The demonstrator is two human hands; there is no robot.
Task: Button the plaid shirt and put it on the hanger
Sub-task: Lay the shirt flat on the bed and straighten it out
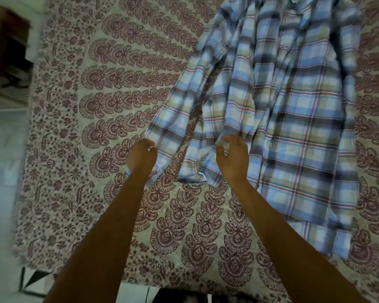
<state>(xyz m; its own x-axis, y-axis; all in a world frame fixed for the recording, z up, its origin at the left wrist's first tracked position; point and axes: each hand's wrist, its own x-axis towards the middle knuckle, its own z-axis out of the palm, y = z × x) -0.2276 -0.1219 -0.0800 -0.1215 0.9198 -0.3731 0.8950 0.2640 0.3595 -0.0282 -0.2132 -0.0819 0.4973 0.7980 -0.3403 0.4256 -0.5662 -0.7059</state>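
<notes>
My left hand [142, 154] and right hand [233, 159] each grip the plaid shirt [282, 106] near its lower edge.
The bunched folds could skew the panels, so the buttons would meet the wrong holes.

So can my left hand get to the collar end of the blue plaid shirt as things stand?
Probably not yet: the left hand grips the near hem of the blue plaid shirt, and the collar end lies far across the maroon-patterned bedspread. Nothing blocks the way.
</notes>
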